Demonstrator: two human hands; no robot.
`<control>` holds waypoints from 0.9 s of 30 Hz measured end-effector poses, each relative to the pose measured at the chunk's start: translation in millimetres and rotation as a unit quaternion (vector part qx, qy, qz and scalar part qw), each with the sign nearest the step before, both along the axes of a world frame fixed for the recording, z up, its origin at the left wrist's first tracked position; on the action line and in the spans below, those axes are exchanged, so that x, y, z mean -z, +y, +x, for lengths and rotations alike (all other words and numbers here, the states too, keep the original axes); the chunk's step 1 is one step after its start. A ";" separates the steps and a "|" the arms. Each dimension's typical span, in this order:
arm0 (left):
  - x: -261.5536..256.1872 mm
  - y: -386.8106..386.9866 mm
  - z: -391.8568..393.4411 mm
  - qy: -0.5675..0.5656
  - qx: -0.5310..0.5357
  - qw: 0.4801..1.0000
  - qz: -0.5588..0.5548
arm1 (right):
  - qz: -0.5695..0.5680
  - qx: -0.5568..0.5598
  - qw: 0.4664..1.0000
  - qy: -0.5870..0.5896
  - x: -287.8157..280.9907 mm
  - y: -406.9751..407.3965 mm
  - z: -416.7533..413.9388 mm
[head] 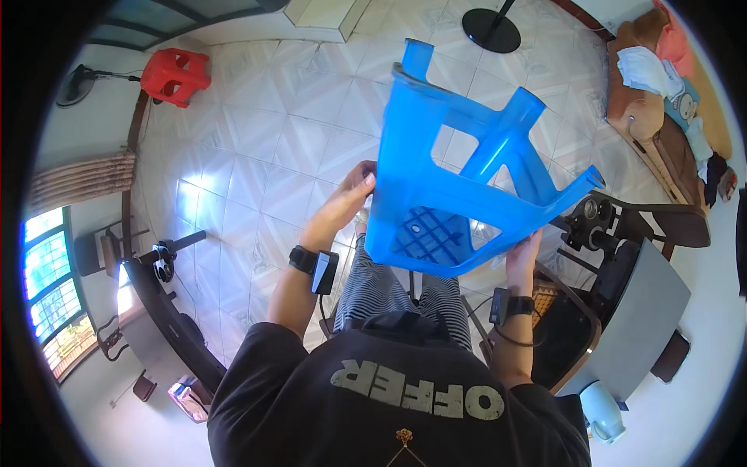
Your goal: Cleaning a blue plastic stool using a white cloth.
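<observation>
A blue plastic stool (404,169) is held up in front of my legs, over the tiled floor. It is tilted, with its legs pointing away from me and to the right. Through its frame shows the ribbed underside of the seat (435,233), at the end nearer my body. My left hand (353,190) grips the stool's left side, the thumb against the plastic and the other fingers partly hidden. On the right, my right hand (522,254) holds the lower right side, with some of its fingers behind the stool. A strapped device sits on each wrist.
Close on my right are a dark chair (563,344) and a grey-topped table (648,303) with a light blue jug (604,411). Another table (157,350) stands left. Farther off are a red plastic stool (175,76), a black round base (491,30) and a sofa with clothes (648,70).
</observation>
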State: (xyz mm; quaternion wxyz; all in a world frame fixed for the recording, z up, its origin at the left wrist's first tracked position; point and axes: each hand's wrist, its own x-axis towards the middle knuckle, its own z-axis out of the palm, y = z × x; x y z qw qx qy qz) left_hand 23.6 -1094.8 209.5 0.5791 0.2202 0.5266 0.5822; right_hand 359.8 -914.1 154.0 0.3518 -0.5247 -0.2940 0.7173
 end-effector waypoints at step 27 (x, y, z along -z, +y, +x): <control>178.0 69.4 66.3 0.055 -0.211 0.955 -0.200 | -0.070 -0.082 0.994 -0.029 157.6 -122.8 -31.5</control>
